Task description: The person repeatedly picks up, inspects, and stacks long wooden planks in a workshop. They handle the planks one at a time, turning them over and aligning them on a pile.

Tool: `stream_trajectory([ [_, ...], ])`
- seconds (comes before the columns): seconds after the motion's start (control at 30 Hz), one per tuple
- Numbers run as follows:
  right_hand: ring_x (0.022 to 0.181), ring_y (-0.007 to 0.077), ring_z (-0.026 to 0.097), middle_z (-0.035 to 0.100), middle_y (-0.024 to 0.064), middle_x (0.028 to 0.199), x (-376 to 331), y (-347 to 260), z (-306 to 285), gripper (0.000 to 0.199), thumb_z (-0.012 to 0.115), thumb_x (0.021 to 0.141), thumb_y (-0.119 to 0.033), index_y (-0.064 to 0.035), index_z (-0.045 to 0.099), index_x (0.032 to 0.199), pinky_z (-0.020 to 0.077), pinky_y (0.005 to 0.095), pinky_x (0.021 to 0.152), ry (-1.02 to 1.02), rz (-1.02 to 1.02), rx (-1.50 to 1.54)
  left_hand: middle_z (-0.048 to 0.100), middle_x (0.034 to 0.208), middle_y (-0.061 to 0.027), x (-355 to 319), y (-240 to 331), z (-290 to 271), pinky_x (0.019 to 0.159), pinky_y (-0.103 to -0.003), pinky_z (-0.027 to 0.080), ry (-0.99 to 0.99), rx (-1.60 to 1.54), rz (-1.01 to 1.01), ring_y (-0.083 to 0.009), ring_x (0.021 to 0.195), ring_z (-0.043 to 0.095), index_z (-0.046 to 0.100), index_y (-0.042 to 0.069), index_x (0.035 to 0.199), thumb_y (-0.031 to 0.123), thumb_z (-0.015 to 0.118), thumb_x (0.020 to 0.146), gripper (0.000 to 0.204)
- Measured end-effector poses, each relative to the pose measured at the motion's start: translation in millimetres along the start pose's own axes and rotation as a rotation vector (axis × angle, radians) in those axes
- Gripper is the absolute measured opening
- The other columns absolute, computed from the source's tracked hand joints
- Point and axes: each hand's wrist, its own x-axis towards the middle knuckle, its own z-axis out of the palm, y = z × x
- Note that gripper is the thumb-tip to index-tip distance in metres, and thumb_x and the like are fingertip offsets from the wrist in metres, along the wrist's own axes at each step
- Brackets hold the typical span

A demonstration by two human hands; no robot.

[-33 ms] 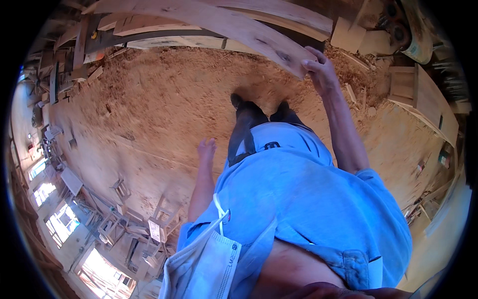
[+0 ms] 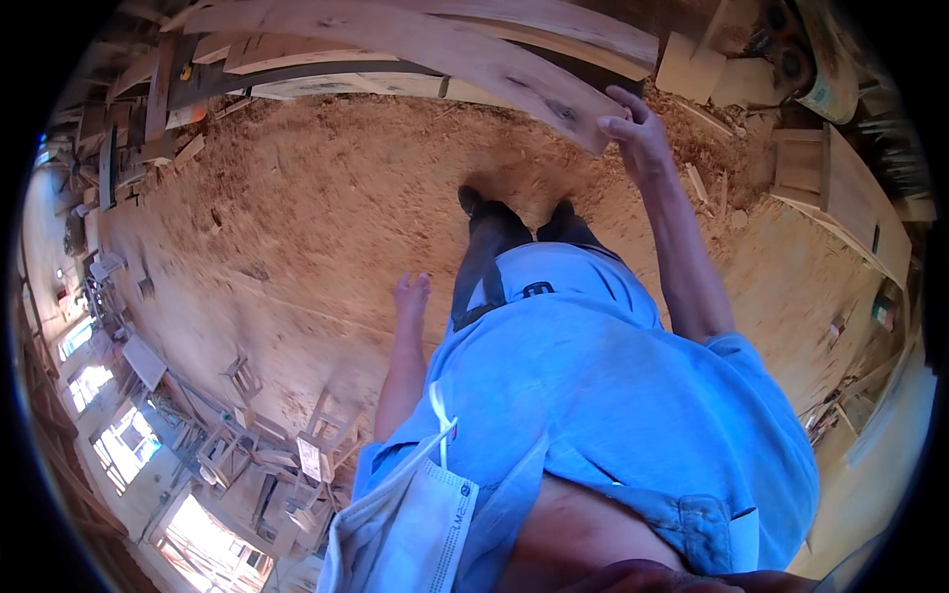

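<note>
A long pale wooden board (image 2: 435, 57) with a dark knot runs across the far side, slanting down to the right. My right hand (image 2: 638, 133) is closed on its right end, the thumb on the near face and the fingers at the end edge. My left hand (image 2: 411, 294) hangs low at my left side, away from the board. Its fingers are apart and loosely bent, with nothing in them. Further boards (image 2: 336, 49) lie behind and under the held one.
Sawdust and shavings (image 2: 297, 168) cover the floor before my feet. At right stands a wooden cabinet-like box (image 2: 850, 188). Wood offcuts (image 2: 746, 84) lie at the far right. Wooden stools and frames (image 2: 326, 435) stand at lower left; small pieces (image 2: 697, 183) litter the floor.
</note>
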Motion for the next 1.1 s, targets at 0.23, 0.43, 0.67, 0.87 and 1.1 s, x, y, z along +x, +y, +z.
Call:
stream_trajectory([
  [0.23,0.114,0.0218,0.058,0.056,0.0159,0.13,23.7,-39.3,-6.1,0.088,0.077,0.062,-0.005,-0.0021,0.044,0.144,0.0471,0.0309,0.097,0.026,-0.501,-0.782,0.062,0.104,-0.0109,10.7,-6.1,-4.1,0.062,-0.029,0.053,-0.065,0.109,0.073,-0.0169,0.077,0.064,0.043,-0.007,0.14,0.011,0.067,0.088,0.06],
  [0.43,0.11,0.0297,0.058,0.056,0.0205,0.125,48.5,-48.9,-14.6,0.089,0.074,0.064,-0.008,-0.0031,0.038,0.145,0.0482,0.0361,0.095,0.045,-0.698,-1.018,0.061,0.111,-0.0126,18.9,-44.1,-29.9,0.064,-0.029,0.053,-0.096,0.231,0.162,-0.0192,0.079,0.065,0.042,-0.005,0.141,0.011,0.066,0.088,0.06],
  [0.67,0.127,0.0406,0.045,0.045,0.0245,0.138,9.2,-21.9,35.2,0.08,0.064,0.067,0.0,0.0003,0.038,0.143,0.0362,0.0474,0.108,0.322,-1.094,-1.269,0.064,0.09,-0.0085,1.9,-43.4,-32.3,0.06,-0.03,0.05,-0.09,0.372,0.006,-0.0165,0.077,0.065,0.047,-0.001,0.139,0.013,0.065,0.091,0.053],
  [0.87,0.127,0.0421,0.045,0.045,0.0272,0.137,-53.8,23.8,106.4,0.084,0.062,0.069,0.001,-0.0001,0.028,0.147,0.035,0.0502,0.109,-0.167,-0.979,-0.934,0.067,0.101,-0.0184,32.4,-63.5,-39.2,0.073,-0.031,0.053,-0.067,0.241,0.139,-0.0218,0.089,0.067,0.044,-0.009,0.138,0.016,0.067,0.09,0.059],
  [1.1,0.125,0.0371,0.051,0.053,0.0264,0.13,-47.9,35.9,106.0,0.076,0.064,0.071,0.003,-0.0022,0.037,0.142,0.0349,0.0474,0.112,-0.035,-0.9,-0.914,0.066,0.108,-0.0238,38.5,-37.3,-72.0,0.08,-0.032,0.054,-0.036,0.393,0.115,-0.0242,0.096,0.066,0.04,-0.012,0.139,0.01,0.066,0.09,0.061],
])
